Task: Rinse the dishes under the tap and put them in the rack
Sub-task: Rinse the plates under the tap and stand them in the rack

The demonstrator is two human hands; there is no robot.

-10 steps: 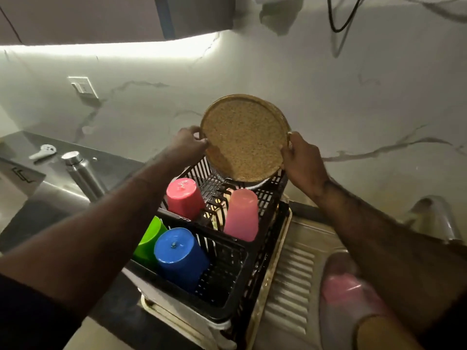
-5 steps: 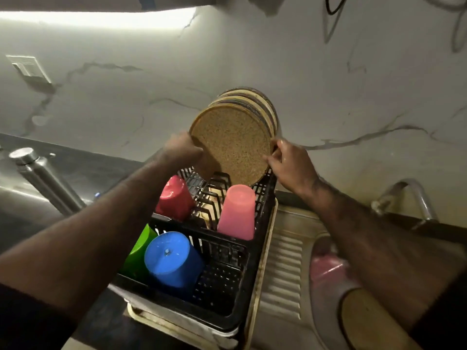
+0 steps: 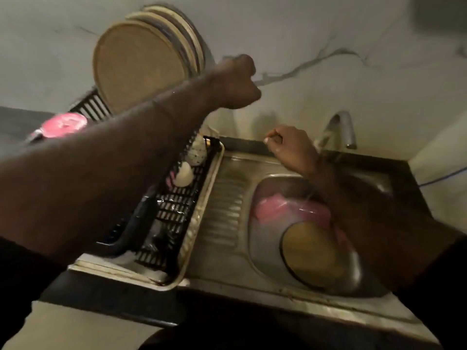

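Observation:
Several brown speckled plates (image 3: pixel 141 64) stand on edge at the back of the black dish rack (image 3: pixel 177 205). My left hand (image 3: pixel 237 82) is off them, to their right in front of the wall, fingers curled in and holding nothing. My right hand (image 3: pixel 290 147) hovers over the back edge of the steel sink (image 3: pixel 255 238), left of the tap (image 3: pixel 341 127), fingers loosely curled and empty. Water runs from the tap. In the basin lie a brown plate (image 3: pixel 310 251) and pink dishes (image 3: pixel 273 208). My left forearm hides most of the rack.
An upturned pink cup (image 3: pixel 64 123) shows in the rack above my left forearm. A cream drip tray (image 3: pixel 194 243) sits under the rack. The ribbed steel drainboard (image 3: pixel 225 208) lies between rack and basin. The marble wall stands close behind.
Both hands have let go of the brown plate, which now stands in the rack with the others. Both hands moved right, the right one toward the tap. My view swung right over the sink.

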